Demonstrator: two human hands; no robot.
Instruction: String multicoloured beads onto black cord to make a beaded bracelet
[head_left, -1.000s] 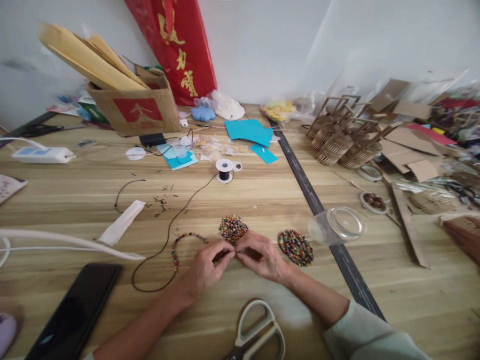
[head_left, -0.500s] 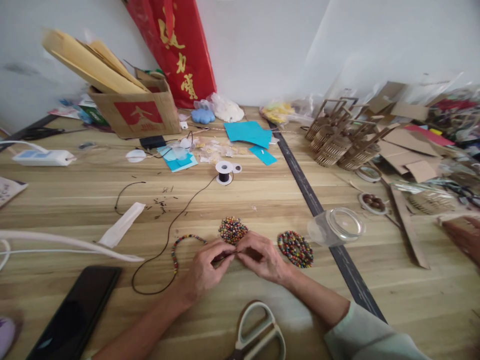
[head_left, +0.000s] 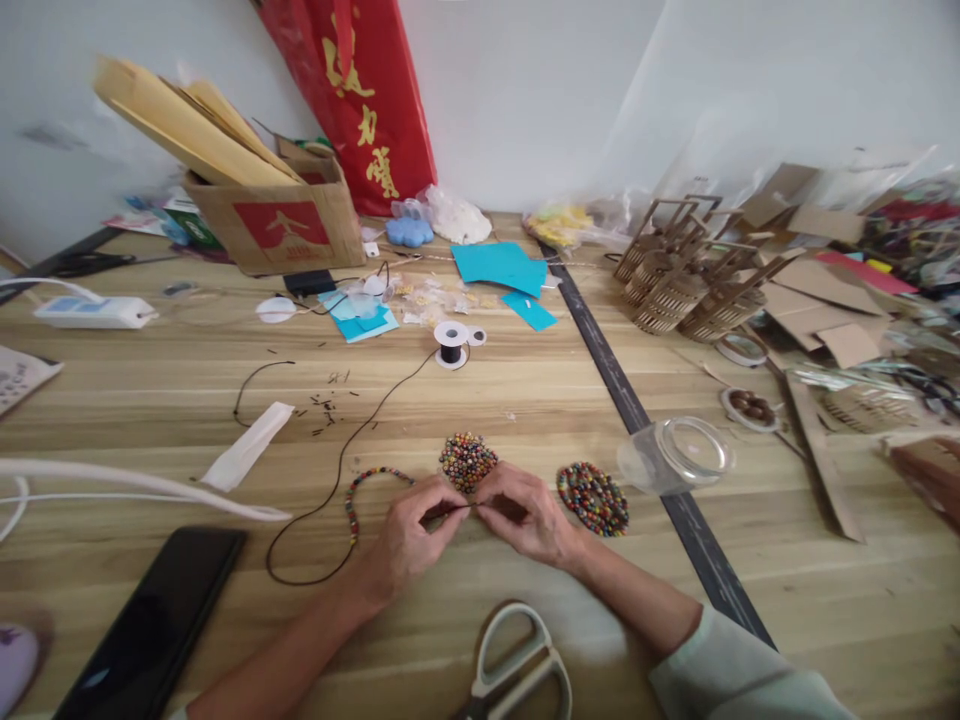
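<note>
My left hand (head_left: 420,530) is closed in a pinch on a thin black cord (head_left: 309,582). Part of that cord carries a row of colourful beads (head_left: 349,510), curving out behind the hand. My right hand (head_left: 525,512) is also pinched, its fingertips nearly meeting the left ones at the cord's tip; whatever small thing they grip is hidden. Just beyond the fingers lies a pile of loose multicoloured beads (head_left: 466,460). Right of my right hand rests a coil of strung beads (head_left: 592,498). The cord runs back to a white spool (head_left: 451,345) wound with black cord.
Scissors (head_left: 517,665) lie at the front edge, a phone (head_left: 154,625) at left. A clear plastic jar (head_left: 679,452) lies on the right beside a black strip. Small baskets (head_left: 675,285), a cardboard box (head_left: 281,230) and blue cards (head_left: 499,268) stand or lie farther back.
The fingertips have parted slightly, so a short bit of cord shows between them. Both hands stay in nearly the same place; the whole view has shifted a little.
</note>
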